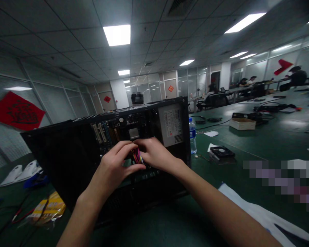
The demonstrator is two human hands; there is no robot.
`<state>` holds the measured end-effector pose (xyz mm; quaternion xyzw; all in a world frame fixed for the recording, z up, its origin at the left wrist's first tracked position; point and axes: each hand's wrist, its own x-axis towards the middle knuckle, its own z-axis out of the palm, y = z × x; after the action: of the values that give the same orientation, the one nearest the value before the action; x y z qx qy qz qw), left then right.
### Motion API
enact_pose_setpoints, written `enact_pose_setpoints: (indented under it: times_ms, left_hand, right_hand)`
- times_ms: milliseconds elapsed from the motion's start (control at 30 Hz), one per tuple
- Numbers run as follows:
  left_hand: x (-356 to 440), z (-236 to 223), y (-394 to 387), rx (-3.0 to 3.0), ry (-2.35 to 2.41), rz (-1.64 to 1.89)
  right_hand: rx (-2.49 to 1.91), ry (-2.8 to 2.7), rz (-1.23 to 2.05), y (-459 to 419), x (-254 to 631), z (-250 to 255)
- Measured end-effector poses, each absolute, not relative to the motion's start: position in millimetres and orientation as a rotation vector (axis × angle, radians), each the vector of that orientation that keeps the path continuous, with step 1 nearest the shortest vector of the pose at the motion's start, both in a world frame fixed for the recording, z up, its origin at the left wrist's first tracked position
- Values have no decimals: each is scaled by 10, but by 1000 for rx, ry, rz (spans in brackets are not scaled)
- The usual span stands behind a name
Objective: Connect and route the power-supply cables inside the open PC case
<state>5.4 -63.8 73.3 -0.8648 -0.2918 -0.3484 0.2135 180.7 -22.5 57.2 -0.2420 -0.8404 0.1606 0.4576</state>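
Note:
An open black computer case [67, 157] stands on its side on the green table [247, 178], its motherboard and grey power supply [173, 125] facing me. Both hands are inside it, meeting at a bundle of coloured wires [137, 156]. My left hand [115, 168] is closed, thumb and fingers pinching the bundle from the left. My right hand [155, 154] is closed on the same bundle from the right, fingers curled over the connector end, which is hidden.
A water bottle [192, 135] stands just right of the case, with a loose cooling fan [221, 152] beyond it. A cardboard box [242, 123] and cables lie farther right. A yellow packet [47, 207] lies at left. People sit at distant desks.

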Motion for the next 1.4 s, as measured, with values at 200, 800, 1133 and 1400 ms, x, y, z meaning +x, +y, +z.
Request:
enact_pose_setpoints:
  times_ms: [200, 800, 1133, 1400]
  left_hand:
    - [-190, 795, -565, -2435, -812, -924]
    - [-21, 846, -803, -2003, -694, -1195]
    - [-51, 774, -798, -1917, -492, -1207]
    - [-74, 735, -854, -1813, -362, -975]
  right_hand:
    - [-744, -1974, -27, -415, 1784, 646]
    - [-198, -1939, -776, -498, 1922, 741]
    - [-242, -2040, -1112, -504, 1969, 930]
    - [-229, -1972, -1053, -530, 2361, 830]
